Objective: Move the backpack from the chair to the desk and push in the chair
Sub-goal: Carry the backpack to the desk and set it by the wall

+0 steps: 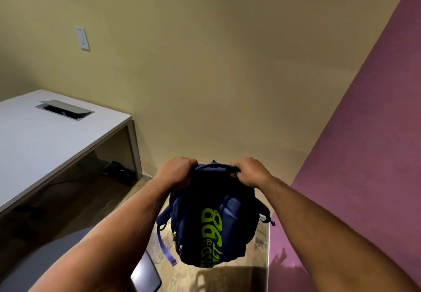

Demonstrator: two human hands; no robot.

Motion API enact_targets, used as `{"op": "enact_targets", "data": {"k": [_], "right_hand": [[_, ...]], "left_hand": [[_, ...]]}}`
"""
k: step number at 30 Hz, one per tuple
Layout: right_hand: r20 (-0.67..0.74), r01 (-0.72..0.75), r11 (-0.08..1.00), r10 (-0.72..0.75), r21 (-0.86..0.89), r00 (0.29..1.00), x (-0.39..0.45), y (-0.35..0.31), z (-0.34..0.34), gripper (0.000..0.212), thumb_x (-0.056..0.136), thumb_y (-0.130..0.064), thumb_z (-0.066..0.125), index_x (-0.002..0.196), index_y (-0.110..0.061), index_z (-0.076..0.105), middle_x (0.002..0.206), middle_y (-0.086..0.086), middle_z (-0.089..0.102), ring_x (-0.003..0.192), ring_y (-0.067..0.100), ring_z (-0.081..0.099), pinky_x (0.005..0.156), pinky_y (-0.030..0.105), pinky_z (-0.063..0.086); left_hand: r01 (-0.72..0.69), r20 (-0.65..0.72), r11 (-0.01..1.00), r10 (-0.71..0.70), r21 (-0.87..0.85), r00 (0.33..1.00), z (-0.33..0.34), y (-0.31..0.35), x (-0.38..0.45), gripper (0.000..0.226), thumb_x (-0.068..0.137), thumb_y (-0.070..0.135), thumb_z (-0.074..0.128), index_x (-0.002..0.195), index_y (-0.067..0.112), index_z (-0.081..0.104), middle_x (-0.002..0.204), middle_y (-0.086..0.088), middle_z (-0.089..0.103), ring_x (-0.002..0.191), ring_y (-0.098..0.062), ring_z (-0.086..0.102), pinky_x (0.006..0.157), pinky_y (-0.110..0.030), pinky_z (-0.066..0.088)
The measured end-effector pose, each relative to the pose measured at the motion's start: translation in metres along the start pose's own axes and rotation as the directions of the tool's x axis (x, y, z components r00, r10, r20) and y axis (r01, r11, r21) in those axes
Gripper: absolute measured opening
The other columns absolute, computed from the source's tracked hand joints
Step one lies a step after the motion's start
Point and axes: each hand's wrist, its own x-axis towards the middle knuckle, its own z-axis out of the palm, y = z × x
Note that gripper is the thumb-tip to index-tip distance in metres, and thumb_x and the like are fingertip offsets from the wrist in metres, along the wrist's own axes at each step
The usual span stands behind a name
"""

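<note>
Navy backpack (211,221) is hanging at lower centre, both the left hand (176,173) and right hand (249,172) clenching fingers around its top; white bench (45,136) is sitting at left.

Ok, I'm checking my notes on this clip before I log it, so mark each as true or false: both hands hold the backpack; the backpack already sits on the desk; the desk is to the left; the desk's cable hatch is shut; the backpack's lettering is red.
1. Both hands hold the backpack. True: the left hand and the right hand grip its top edge.
2. The backpack sits on the desk. False: it hangs in the air above the floor, apart from the desk.
3. The desk is to the left. True.
4. The cable hatch is shut. False: its lid is raised.
5. The lettering is red. False: it is yellow-green on dark blue.
</note>
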Motion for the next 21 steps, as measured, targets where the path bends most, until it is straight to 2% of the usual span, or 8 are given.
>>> {"op": "enact_targets", "data": {"k": [2, 6, 8, 10, 17, 21], "right_hand": [[0.038, 0.013, 1.0, -0.013, 0.001, 0.999, 0.037, 0.002, -0.003, 0.025, 0.087, -0.015, 0.06, 0.088, -0.038, 0.07, 0.091, -0.001, 0.07, 0.085, 0.023, 0.061, 0.061, 0.031, 0.038], [0.052, 0.054, 0.998, -0.055, 0.01, 0.997, 0.111, 0.003, -0.007, 0.024, 0.09, -0.021, 0.063, 0.106, -0.036, 0.074, 0.105, 0.0, 0.075, 0.095, 0.025, 0.066, 0.069, 0.031, 0.041], [0.058, 0.082, 0.996, -0.083, 0.018, 0.995, 0.143, 0.0, -0.008, 0.024, 0.091, -0.022, 0.064, 0.105, -0.037, 0.074, 0.104, -0.002, 0.075, 0.093, 0.024, 0.066, 0.068, 0.031, 0.039], [0.086, 0.105, 0.994, -0.107, 0.029, 0.991, 0.172, -0.005, -0.008, 0.026, 0.089, -0.02, 0.062, 0.103, -0.038, 0.074, 0.101, -0.003, 0.075, 0.088, 0.022, 0.064, 0.066, 0.03, 0.039], [0.144, 0.258, 0.966, -0.257, 0.006, 0.956, 0.283, -0.042, -0.009, 0.033, 0.086, -0.015, 0.058, 0.103, -0.038, 0.074, 0.099, -0.003, 0.075, 0.087, 0.022, 0.064, 0.066, 0.031, 0.039], [0.182, 0.358, 0.934, -0.349, -0.016, 0.919, 0.354, -0.066, -0.006, 0.032, 0.086, -0.017, 0.059, 0.106, -0.037, 0.073, 0.1, -0.003, 0.075, 0.092, 0.025, 0.067, 0.068, 0.033, 0.047]], "left_hand": [[0.003, 0.018, 1.0, -0.003, -0.003, 1.0, 0.004, -0.021, 0.027, 0.022, 0.096, 0.035, 0.052, 0.107, 0.02, 0.062, 0.096, -0.004, 0.07, 0.085, -0.029, 0.065, 0.066, -0.036, 0.048], [0.028, 0.055, 1.0, -0.027, -0.009, 0.998, 0.007, -0.064, 0.076, 0.022, 0.094, 0.038, 0.053, 0.106, 0.022, 0.062, 0.097, -0.003, 0.07, 0.088, -0.028, 0.065, 0.067, -0.034, 0.044], [0.05, 0.06, 0.999, -0.049, -0.007, 0.997, 0.009, -0.085, 0.093, 0.021, 0.093, 0.038, 0.054, 0.106, 0.024, 0.063, 0.097, -0.001, 0.071, 0.088, -0.027, 0.065, 0.066, -0.033, 0.042], [0.078, 0.075, 0.997, -0.078, 0.001, 0.994, 0.011, -0.103, 0.104, 0.022, 0.092, 0.039, 0.054, 0.107, 0.025, 0.063, 0.097, -0.001, 0.071, 0.089, -0.027, 0.066, 0.068, -0.035, 0.047], [0.246, 0.075, 0.969, -0.247, 0.026, 0.966, 0.015, -0.178, 0.139, 0.019, 0.094, 0.039, 0.054, 0.107, 0.028, 0.062, 0.096, 0.004, 0.07, 0.089, -0.024, 0.066, 0.076, -0.04, 0.056], [0.343, 0.065, 0.938, -0.346, 0.055, 0.936, 0.015, -0.227, 0.159, 0.018, 0.091, 0.038, 0.056, 0.107, 0.031, 0.061, 0.097, 0.004, 0.071, 0.089, -0.023, 0.067, 0.071, -0.036, 0.051]]}}
